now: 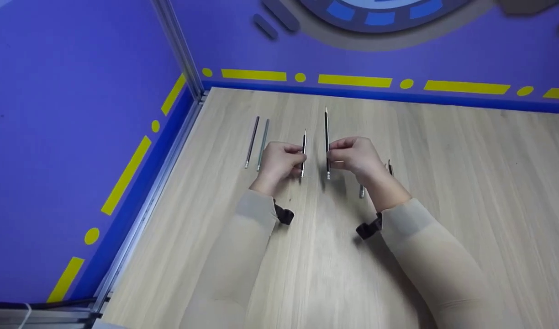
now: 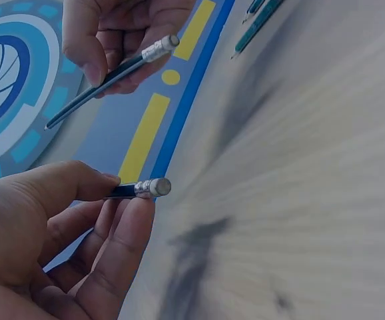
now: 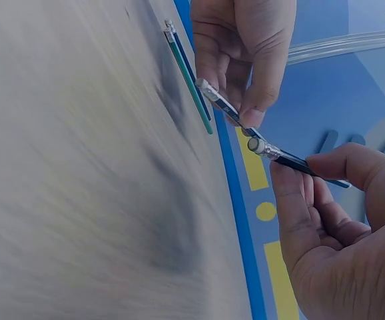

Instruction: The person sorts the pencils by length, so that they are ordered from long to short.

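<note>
My left hand pinches a dark pencil between thumb and fingers, its sharpened tip pointing away and its white eraser toward me. To the right, my right hand pinches another dark pencil near its eraser end, with the tip also pointing away. Both pencils are raised over the table, side by side with a gap between them; their shadows fall on the wood below. In the right wrist view the silver ferrule of the right-hand pencil shows clearly.
Left of my left hand, a dark pencil and a green pencil lie nearly parallel on the wooden table. More pencils lie partly hidden under my right wrist. Blue panels border the table's left and back edges.
</note>
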Tool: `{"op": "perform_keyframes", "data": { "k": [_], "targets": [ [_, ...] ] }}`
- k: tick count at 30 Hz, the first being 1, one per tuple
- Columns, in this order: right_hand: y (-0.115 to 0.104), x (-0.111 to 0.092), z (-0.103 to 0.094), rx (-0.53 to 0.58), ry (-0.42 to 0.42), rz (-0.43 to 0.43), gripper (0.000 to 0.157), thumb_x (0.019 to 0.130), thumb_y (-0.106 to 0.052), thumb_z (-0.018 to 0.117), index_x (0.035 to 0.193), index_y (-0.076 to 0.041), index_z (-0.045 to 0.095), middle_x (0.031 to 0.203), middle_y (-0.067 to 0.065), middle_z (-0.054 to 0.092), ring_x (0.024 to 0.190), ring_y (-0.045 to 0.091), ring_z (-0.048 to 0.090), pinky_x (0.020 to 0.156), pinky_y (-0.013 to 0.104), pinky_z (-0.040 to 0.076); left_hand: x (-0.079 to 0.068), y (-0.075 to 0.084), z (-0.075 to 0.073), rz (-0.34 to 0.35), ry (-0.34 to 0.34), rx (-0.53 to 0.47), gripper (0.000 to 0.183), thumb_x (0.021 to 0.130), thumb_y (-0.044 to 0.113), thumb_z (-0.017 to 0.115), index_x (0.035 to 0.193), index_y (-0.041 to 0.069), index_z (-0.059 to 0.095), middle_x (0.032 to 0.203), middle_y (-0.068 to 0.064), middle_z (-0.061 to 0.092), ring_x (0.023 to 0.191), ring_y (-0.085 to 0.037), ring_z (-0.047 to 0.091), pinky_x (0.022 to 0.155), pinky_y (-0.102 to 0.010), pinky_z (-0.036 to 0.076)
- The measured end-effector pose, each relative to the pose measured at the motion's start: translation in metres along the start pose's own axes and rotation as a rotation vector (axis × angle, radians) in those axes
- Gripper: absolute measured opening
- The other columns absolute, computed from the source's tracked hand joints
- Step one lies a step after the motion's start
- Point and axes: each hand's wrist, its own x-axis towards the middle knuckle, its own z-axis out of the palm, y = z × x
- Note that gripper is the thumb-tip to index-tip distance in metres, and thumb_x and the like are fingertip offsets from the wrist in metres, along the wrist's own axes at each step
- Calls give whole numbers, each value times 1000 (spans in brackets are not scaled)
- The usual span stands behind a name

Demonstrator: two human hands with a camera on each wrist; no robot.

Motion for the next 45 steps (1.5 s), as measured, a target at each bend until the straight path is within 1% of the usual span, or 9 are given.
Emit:
{"op": "perform_keyframes", "data": {
  "k": [3, 6, 14, 19, 24, 28, 32, 37, 45],
  "targets": [
    [0, 1, 1, -8, -4, 1, 24, 99, 2, 73, 120, 13, 69, 92, -2, 73, 82, 8, 75, 83, 25, 69, 4, -1, -3, -13, -5, 30, 34, 98, -2, 77, 132, -7, 80, 108, -18, 85, 62, -9, 71, 61, -24, 65],
    [0, 2, 4, -13, -6, 5, 24, 99, 3, 73, 121, 13, 69, 92, -2, 73, 83, 9, 75, 84, 25, 69, 7, -2, -6, -27, 3, 102, 32, 100, 1, 78, 131, -5, 80, 114, -22, 85, 62, -8, 71, 61, -22, 64],
    [-1, 7, 10, -10, -12, 5, 23, 99, 2, 72, 119, 13, 69, 93, 1, 74, 83, 10, 76, 83, 26, 70, 13, -4, -15, -38, 71, 286, 24, 101, 8, 79, 124, 3, 86, 105, -12, 88, 70, -11, 77, 66, -23, 66],
    [-2, 10, 17, -30, -14, 15, 25, 99, 0, 73, 121, 11, 70, 93, 0, 75, 85, 8, 76, 83, 25, 69, 13, -5, -17, -47, 100, 339, 24, 99, 8, 79, 122, 7, 88, 103, -8, 88, 73, -11, 79, 71, -26, 67],
    [-2, 13, 23, -21, -31, 21, 25, 98, 1, 74, 121, 11, 71, 90, -2, 74, 85, 8, 76, 83, 24, 69, 13, -5, -18, -54, 118, 386, 24, 99, 12, 82, 121, 10, 89, 111, -6, 88, 76, -11, 77, 76, -28, 65],
    [-1, 18, 29, 5, -41, 32, 24, 99, 2, 73, 121, 12, 70, 88, -2, 75, 83, 8, 76, 85, 28, 70, 14, -6, -20, -44, 118, 374, 25, 98, 10, 82, 122, 9, 88, 114, -7, 87, 75, -10, 75, 73, -26, 64],
    [1, 24, 37, 27, -48, 45, 24, 100, 3, 72, 122, 13, 69, 87, -1, 75, 80, 10, 78, 85, 31, 71, 13, -6, -24, -30, 107, 324, 27, 97, 6, 80, 124, 5, 87, 109, -9, 87, 72, -10, 74, 67, -24, 63],
    [1, 31, 51, 30, -59, 63, 25, 100, 3, 73, 122, 13, 70, 85, 0, 76, 80, 12, 80, 83, 30, 71, 13, -6, -32, -26, 99, 264, 27, 98, 2, 76, 123, 1, 86, 98, -11, 86, 67, -10, 72, 60, -21, 60],
    [2, 46, 75, 47, -62, 98, 20, 101, 2, 73, 119, 10, 72, 88, 5, 79, 81, 14, 81, 82, 33, 72, 9, -3, -46, -8, 113, 271, 22, 98, 2, 76, 116, 4, 89, 81, 0, 77, 61, -8, 67, 56, -20, 53]
  ]
}}
